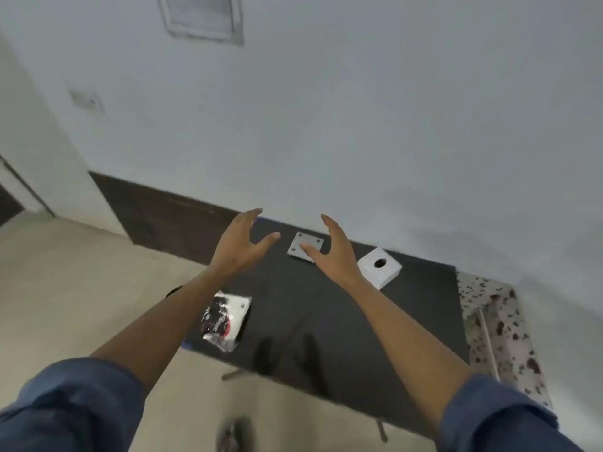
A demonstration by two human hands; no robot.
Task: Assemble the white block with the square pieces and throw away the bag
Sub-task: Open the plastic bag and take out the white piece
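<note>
A white block (380,268) with a round hole in its top lies on the dark table (342,321), near the far right. A flat grey square piece (310,243) with corner holes lies near the table's far edge. A clear plastic bag (226,319) with black and white contents rests at the table's left edge. My left hand (239,244) hovers above the far left of the table, fingers spread, empty. My right hand (332,249) is raised over the square piece, fingers apart, partly covering it and holding nothing.
A white wall with a dark baseboard (156,216) stands right behind the table. A speckled stone surface (499,324) adjoins the table on the right. Beige floor (65,272) spreads to the left, and a foot shows below the table's near edge.
</note>
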